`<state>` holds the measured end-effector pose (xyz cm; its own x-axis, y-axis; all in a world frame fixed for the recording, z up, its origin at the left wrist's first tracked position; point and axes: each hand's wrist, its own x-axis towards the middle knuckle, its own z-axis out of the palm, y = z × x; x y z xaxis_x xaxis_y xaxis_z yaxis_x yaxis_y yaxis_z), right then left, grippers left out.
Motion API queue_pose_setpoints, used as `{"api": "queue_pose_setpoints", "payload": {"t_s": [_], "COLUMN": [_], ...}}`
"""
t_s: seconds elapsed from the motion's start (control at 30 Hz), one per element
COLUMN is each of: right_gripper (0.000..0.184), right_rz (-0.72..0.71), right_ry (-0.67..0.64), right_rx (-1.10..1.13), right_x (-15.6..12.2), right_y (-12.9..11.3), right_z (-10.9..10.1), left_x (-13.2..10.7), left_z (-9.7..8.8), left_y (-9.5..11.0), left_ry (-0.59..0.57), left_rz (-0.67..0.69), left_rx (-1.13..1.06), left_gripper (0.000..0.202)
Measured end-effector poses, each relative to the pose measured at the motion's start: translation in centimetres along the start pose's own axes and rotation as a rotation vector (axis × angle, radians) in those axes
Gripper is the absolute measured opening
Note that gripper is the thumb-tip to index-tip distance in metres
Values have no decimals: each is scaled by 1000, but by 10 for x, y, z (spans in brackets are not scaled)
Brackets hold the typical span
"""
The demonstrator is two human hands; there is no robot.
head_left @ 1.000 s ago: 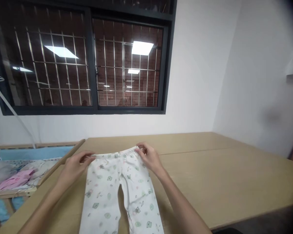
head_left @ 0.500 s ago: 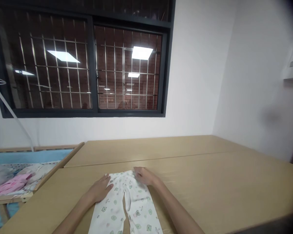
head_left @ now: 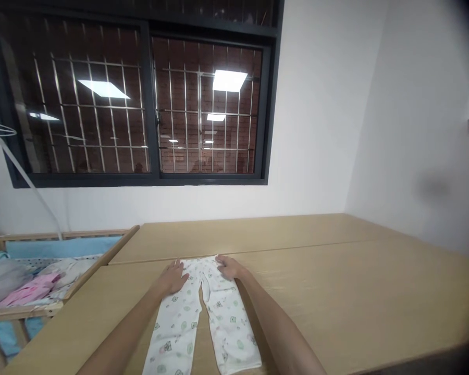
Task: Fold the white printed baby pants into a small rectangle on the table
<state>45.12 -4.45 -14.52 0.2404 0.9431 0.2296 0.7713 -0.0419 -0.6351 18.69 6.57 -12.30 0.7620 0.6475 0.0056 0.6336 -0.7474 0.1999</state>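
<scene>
A pair of white baby pants (head_left: 234,317) with a green and grey animal print lies spread on the tan table, waistband away from me and legs towards me. My left hand (head_left: 172,278) rests over the left side of the waist, fingers stretched out and thumb apart on the cloth. At the right corner of the waistband, my right hand (head_left: 230,267) has its fingers bent over the edge and closed on the fabric. The end of the left leg runs out of view at the bottom.
The tan table (head_left: 336,291) reaches to the white wall, with a seam across it. A wooden crib (head_left: 113,250) stands against its left side, holding a pink cloth (head_left: 31,289) and other fabrics. A barred window (head_left: 207,114) is above.
The pants and both hands have shifted away from me, up the table towards the seam. The right leg's cuff now shows. The view has tilted and turned slightly.
</scene>
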Motion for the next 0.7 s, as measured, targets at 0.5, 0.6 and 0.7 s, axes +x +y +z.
{"api": "queue_pose_setpoints", "payload": {"t_s": [0.5,0.6,0.7], "right_gripper": [32,36,38], "right_rz": [341,339,329], "right_ry": [175,162,152], "right_rx": [558,571,565], "right_x": [-9,-9,-9], "right_y": [8,6,5], "right_z": [-18,-17,-17], "left_x": [-158,-151,-146], "left_z": [14,32,39], "left_y": [210,222,226], "left_ry": [-207,-230,-203], "left_rz": [309,222,184], "left_rx": [-243,-233,-232], "left_gripper": [47,55,57]}}
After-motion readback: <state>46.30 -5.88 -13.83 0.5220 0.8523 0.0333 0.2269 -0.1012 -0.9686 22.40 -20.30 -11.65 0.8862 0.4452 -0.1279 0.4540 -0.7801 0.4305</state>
